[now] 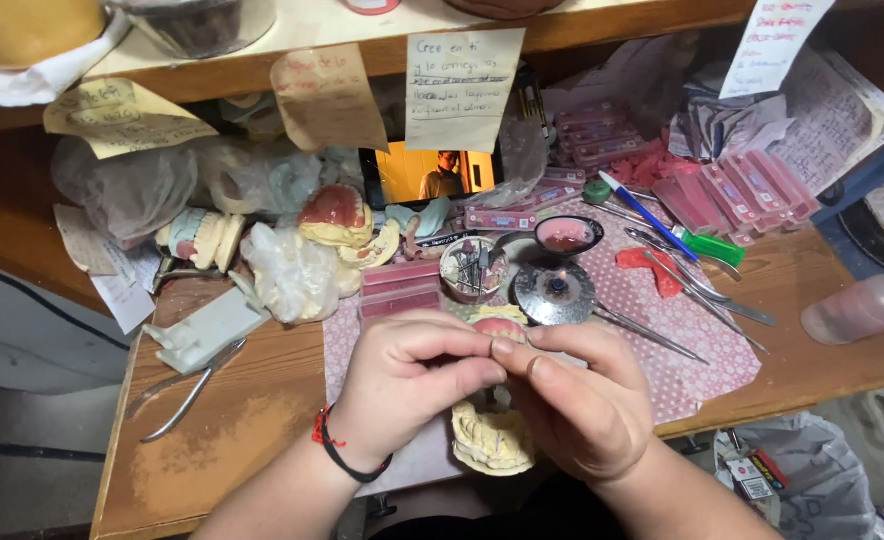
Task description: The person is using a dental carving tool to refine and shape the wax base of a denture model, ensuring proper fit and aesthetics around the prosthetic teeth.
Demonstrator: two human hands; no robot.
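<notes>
A pale yellow dental cast [492,440] is seen low at the near edge of the wooden worktop [232,420], just below and between the two hands, partly hidden by them. The left hand [407,385] and the right hand [572,395] are brought together above it, fingertips meeting; something very small appears to be pinched between thumb and forefinger of each, but what it is cannot be told. A red and black cord bracelet [337,450] is worn on the left wrist. Just behind the fingertips a pink wax denture piece [500,325] is partly covered by the knuckles. Under the hands a pink patterned mat [662,300] is spread over the worktop. Beyond the hands, a small round burner [555,290] with a tiny flame is set on the mat, with a dark bowl of pink wax [567,236] behind it and a round cup of small tools [473,268] to its left. Long metal instruments [702,295] are laid out to the right of the burner, near a blue pen [647,215] and a green lighter [712,247]. A pinkish plastic bottle [862,308] lies at the far right edge. To the left, metal pliers [187,390] rest on bare wood, well apart from the hands, beside a white plastic piece [207,328].
</notes>
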